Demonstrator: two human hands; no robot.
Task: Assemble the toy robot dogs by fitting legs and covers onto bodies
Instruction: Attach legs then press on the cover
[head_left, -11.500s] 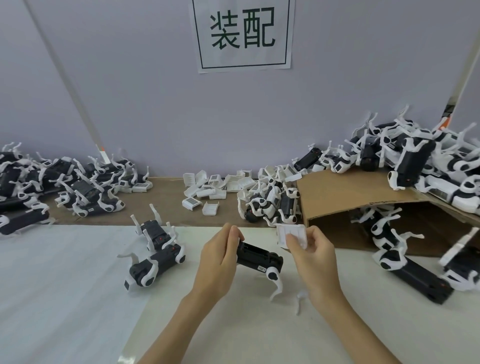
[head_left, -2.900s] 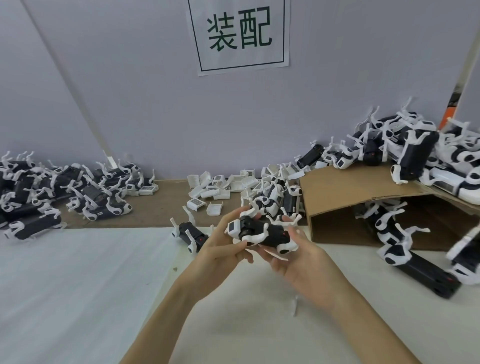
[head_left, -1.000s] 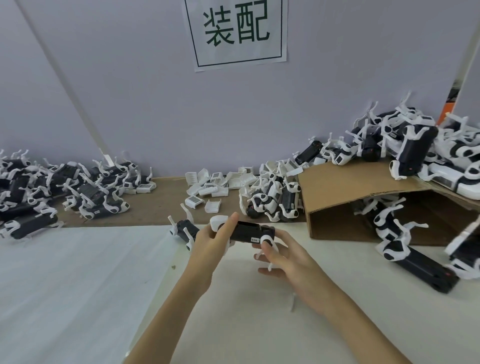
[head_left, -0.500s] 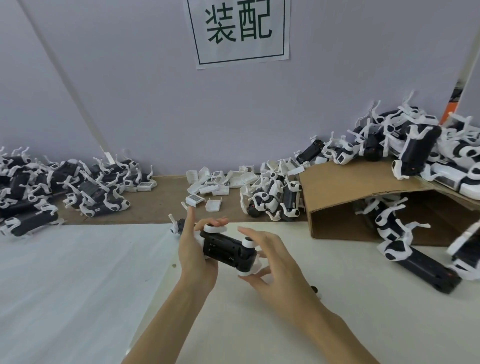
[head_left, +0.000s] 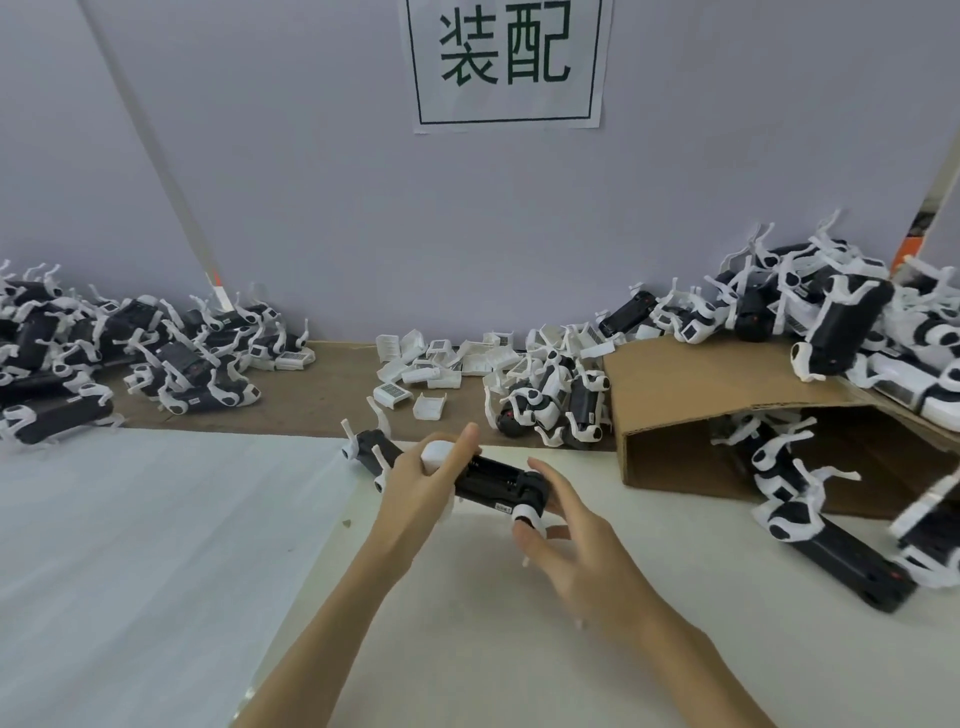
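Left hand (head_left: 422, 480): gripping the left end of the toy dog body (head_left: 493, 480), fingers curling round it and thumb lying along its near side, holding it just above the table (head_left: 467, 623).
Right hand (head_left: 569, 540): meeting the right end of the same body, fingers bent at its white leg joint (head_left: 525, 517); the hand is blurring, so I cannot tell how firmly it is holding.
Toy dog body: sitting at the middle of the scene between both hands, black, lying lengthwise from left to right, with white parts showing at both ends.
Second dog (head_left: 366, 452): lying just beyond the left hand on the table, legs pointing up.
Loose covers (head_left: 441, 364): lying scattered as small white pieces on the brown strip at the far side, in the middle.
Left heap (head_left: 130, 348): lying piled at the far left, many black and white dogs.
Small cluster (head_left: 550, 405): lying just left of the cardboard box (head_left: 691, 395), near the covers.
Cardboard box: lying on its side at the right, its opening facing the viewer, with dogs inside it and spilling out onto the table.
Right heap (head_left: 831, 317): resting on top of the box, against the wall.
Paper sign (head_left: 506, 62): hanging on the far wall above the middle, bearing two large dark characters.
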